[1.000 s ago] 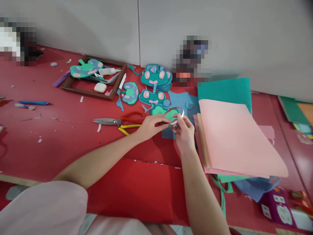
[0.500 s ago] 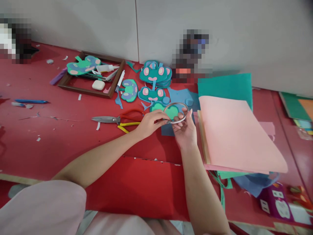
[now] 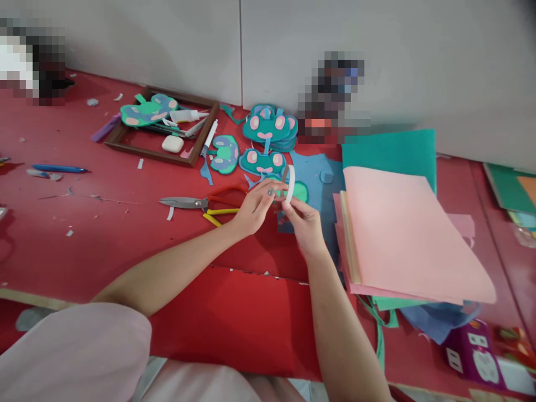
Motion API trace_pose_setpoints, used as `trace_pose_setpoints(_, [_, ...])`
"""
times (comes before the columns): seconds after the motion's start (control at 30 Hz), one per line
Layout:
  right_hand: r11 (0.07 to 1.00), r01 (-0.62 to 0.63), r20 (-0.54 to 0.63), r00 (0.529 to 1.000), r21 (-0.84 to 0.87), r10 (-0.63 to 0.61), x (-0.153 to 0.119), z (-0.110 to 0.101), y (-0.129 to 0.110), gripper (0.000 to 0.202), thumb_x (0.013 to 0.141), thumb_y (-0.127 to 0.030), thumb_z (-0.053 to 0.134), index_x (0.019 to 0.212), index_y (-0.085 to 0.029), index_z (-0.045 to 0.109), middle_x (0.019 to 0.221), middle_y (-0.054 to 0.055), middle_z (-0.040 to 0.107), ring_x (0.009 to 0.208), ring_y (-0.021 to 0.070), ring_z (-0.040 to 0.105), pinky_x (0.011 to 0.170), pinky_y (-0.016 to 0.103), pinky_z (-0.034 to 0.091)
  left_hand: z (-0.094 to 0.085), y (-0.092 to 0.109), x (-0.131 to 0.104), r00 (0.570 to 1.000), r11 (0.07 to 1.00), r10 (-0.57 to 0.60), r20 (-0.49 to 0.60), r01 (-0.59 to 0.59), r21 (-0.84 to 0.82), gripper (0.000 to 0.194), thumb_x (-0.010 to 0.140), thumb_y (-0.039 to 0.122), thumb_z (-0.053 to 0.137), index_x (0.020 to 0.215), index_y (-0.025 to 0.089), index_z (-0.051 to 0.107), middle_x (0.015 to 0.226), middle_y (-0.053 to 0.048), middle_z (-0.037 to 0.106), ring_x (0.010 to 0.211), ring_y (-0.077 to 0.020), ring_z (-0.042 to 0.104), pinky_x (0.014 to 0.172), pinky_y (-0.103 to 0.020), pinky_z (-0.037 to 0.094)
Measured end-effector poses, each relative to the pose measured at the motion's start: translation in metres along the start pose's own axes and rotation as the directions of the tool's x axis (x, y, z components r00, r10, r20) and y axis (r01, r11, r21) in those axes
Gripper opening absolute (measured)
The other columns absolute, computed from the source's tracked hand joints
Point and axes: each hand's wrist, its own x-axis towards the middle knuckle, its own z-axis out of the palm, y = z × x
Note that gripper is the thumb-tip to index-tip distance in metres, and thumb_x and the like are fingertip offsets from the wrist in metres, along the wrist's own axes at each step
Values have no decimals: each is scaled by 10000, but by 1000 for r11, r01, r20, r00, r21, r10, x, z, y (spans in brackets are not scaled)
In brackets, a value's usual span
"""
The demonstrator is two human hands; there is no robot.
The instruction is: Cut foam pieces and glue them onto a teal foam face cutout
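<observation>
Between my two hands a thin roll of white tape (image 3: 291, 184) stands nearly edge-on above the red table. My right hand (image 3: 307, 226) pinches its lower edge between thumb and fingers. From the other side my left hand (image 3: 256, 207) has its fingertips closed on the roll's inner side, partly hidden behind it. Below the hands lie a green felt shape (image 3: 301, 192) and blue felt sheets (image 3: 312, 167). Just beyond, a teal felt frog face (image 3: 262, 162) with pink eyes lies flat. Scissors (image 3: 188, 203) with red and yellow handles rest beside my left hand.
A brown wooden frame (image 3: 151, 156) holds an eraser (image 3: 172, 144), pens and a green-and-blue felt piece. More frog faces (image 3: 270, 127) are stacked by the wall. Pink and teal felt sheets (image 3: 410, 234) are piled at right. A purple box (image 3: 473, 352) stands near the front edge.
The roll of tape has turned from lying nearly flat to standing upright, and shifted left. My right hand has gone from an upturned palm to a pinch on its lower edge.
</observation>
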Motion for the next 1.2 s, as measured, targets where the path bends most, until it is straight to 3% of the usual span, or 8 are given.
trace_pose_setpoints(0.23, [989,54,-24,998,-138,-57,5,-1,9,147,779,-338,632,839,-239,722,875,10,631,730,124,558,539,225,512,1,-3,4,996,993,62,60,-68,99,286,936,348,413,1074,224,631,1102,-84,623,1068,-185,563,933,-347,461])
trace_pose_setpoints(0.43, [990,111,-170,978,-88,-125,0,-2,2,272,791,-294,609,1061,-301,639,1119,20,611,801,136,599,551,239,516,2,-5,0,991,968,135,-9,-130,215,195,917,273,465,928,214,651,1090,-76,595,1069,-170,551,936,-333,455])
trace_pose_setpoints(0.53, [987,148,-227,961,-69,-160,-3,-2,-5,220,834,-331,564,1037,-286,639,1041,27,623,737,127,601,537,241,500,3,-7,-1,988,959,157,8,-154,238,181,920,240,456,911,203,633,1077,-81,584,1042,-162,554,898,-318,469])
trace_pose_setpoints(0.67, [982,150,-263,949,-111,-175,-4,-2,-10,193,848,-379,557,950,-260,671,890,14,599,579,84,516,471,228,419,7,-8,0,972,947,187,141,-217,239,189,923,216,438,896,194,624,1047,-82,583,1016,-157,568,869,-301,483])
trace_pose_setpoints(0.8, [953,193,-300,918,-235,-260,-3,-3,-11,138,800,-368,636,815,-241,686,776,-7,544,552,74,429,496,241,374,10,-8,0,961,948,145,235,-202,244,158,905,191,459,910,190,617,1067,-91,597,1037,-179,570,889,-327,481])
trace_pose_setpoints(0.93, [949,214,-250,930,-232,-271,-4,-3,-11,121,804,-359,638,817,-249,688,674,-26,478,562,90,421,535,259,383,8,-6,0,978,960,140,153,-171,220,127,904,213,477,928,178,597,1046,-88,608,995,-165,587,863,-305,489])
trace_pose_setpoints(1.2, [946,243,-132,952,-213,-274,-4,-5,-13,93,765,-311,683,794,-228,711,724,-14,515,578,78,458,489,230,378,6,-7,-3,975,934,219,46,-223,279,180,921,258,460,946,170,615,950,-70,666,936,-152,613,826,-282,483])
